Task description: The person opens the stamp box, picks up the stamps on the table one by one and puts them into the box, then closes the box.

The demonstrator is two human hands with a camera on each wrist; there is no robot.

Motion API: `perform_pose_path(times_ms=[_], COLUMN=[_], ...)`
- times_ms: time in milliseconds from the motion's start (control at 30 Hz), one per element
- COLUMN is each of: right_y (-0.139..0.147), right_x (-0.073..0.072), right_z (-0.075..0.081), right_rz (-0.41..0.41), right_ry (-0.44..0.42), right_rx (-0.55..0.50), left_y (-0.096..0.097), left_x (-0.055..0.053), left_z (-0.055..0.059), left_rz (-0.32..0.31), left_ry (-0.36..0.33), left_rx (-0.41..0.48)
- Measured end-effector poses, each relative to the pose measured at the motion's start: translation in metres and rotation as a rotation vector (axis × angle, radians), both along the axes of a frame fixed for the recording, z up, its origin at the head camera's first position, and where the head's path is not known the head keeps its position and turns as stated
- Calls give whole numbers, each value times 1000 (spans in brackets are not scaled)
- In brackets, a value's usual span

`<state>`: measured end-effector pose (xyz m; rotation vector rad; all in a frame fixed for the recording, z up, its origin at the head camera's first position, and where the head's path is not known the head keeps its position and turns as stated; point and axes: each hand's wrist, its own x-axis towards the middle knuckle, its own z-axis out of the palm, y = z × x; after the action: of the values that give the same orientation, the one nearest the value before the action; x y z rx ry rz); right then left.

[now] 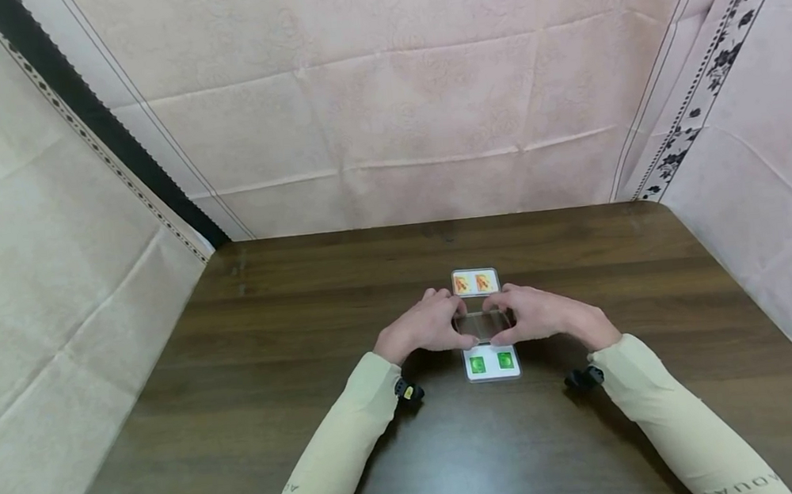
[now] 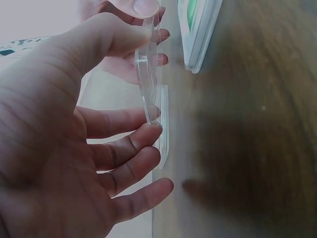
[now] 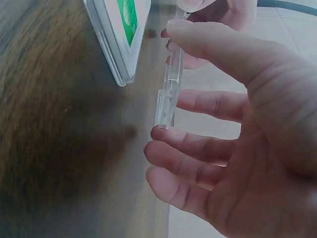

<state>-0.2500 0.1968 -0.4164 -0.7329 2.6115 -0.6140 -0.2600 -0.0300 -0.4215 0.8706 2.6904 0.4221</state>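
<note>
My left hand [image 1: 434, 324] and right hand [image 1: 538, 314] face each other over the middle of the table. Between them they hold a thin, clear plastic cover [image 1: 482, 326], pinched at its two ends by thumbs and fingers. Edge-on in the left wrist view, the clear cover [image 2: 144, 74] shows a raised rim. Just below it, nearer me, lies a white flat case [image 1: 492, 366] with two green pictures. Beyond the hands is another white flat case [image 1: 474, 273] with two orange pictures, its near edge close to the fingers.
The brown wooden table [image 1: 299, 431] extends around both hands. Pale cloth [image 1: 391, 120] hangs behind its far edge, with more cloth at the left and right sides. A dark wrist strap [image 1: 408, 390] sits on my left wrist.
</note>
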Motion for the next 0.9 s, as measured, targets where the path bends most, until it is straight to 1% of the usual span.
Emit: perform_pose_path(times_ms=[200,433,567,700,900], right_y=[-1,-4,-6,-7,-7], right_x=[5,11,13,13,14], right_z=[3,9,11,11,12], right_rz=[15,14,12,10,1], right_ry=[7,3,1,-5,-31], right_rx=[6,34,52,81,101], left_y=[0,-1,-3,-2,0], left_x=[6,12,15,19,24], left_z=[4,9,9,8,10], left_rz=[-19,-20,-12,-21,-30], left_ry=[6,6,22,38,67], left_rx=[-7,-23,-26,-31,-39])
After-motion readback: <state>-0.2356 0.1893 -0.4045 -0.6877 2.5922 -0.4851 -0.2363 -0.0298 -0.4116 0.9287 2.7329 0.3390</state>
